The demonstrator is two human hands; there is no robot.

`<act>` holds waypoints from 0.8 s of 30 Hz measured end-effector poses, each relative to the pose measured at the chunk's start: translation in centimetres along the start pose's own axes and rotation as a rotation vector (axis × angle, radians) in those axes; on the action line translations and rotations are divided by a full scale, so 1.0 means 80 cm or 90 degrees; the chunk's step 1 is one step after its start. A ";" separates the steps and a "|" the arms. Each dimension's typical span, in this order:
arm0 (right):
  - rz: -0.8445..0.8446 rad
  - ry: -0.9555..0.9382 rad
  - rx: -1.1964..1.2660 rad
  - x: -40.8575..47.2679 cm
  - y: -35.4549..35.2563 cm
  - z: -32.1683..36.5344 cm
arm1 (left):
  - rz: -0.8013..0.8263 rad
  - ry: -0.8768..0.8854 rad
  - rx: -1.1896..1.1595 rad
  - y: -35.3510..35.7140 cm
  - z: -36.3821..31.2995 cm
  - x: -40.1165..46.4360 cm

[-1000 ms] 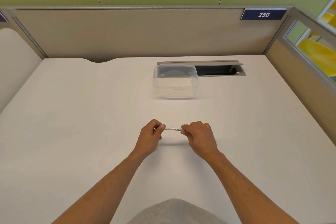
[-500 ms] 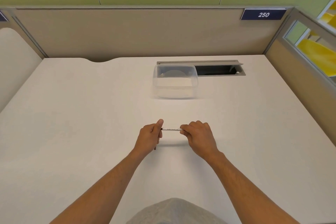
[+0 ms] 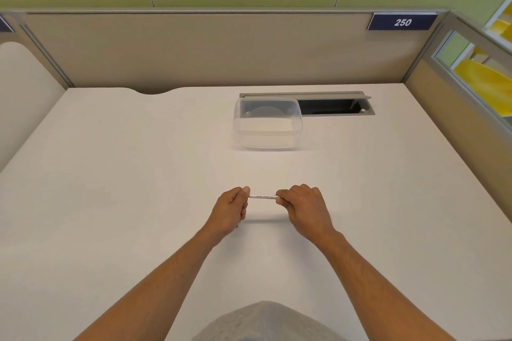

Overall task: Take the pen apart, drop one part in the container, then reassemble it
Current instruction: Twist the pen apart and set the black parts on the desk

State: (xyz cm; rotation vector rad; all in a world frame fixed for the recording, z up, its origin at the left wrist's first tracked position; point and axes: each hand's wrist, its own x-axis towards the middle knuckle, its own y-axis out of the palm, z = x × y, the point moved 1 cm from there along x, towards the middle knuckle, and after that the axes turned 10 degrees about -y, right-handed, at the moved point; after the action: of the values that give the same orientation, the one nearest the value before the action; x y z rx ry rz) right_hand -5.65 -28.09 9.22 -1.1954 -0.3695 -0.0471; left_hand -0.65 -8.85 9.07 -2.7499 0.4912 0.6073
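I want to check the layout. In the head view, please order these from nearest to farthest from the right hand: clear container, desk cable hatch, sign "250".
1. Clear container: ahead of the right hand, slightly left.
2. Desk cable hatch: behind the container, at the desk's back.
3. Sign "250": on the partition, far right.

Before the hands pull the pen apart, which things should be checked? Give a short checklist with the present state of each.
1. Left hand grips one end of the pen: ok.
2. Right hand grips the other end: ok.
3. Pen held above the table, not resting on it: ok.
4. Container has no lid: ok.
5. Path from pen to container free: ok.
6. Pen parts already loose: cannot tell.
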 end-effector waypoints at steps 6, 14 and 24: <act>0.009 0.007 -0.005 -0.002 0.000 0.000 | -0.014 0.002 0.031 -0.001 0.002 0.001; 0.018 -0.002 -0.012 -0.001 -0.004 0.000 | -0.022 0.065 0.054 0.001 0.005 0.001; 0.024 -0.010 -0.012 -0.002 -0.004 0.003 | -0.049 0.027 0.050 0.002 0.002 0.001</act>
State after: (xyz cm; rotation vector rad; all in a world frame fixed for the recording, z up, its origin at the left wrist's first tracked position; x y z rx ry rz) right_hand -5.96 -28.00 9.53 -1.2217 -0.3611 -0.0081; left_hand -0.70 -8.98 8.86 -2.6974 0.4070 0.5016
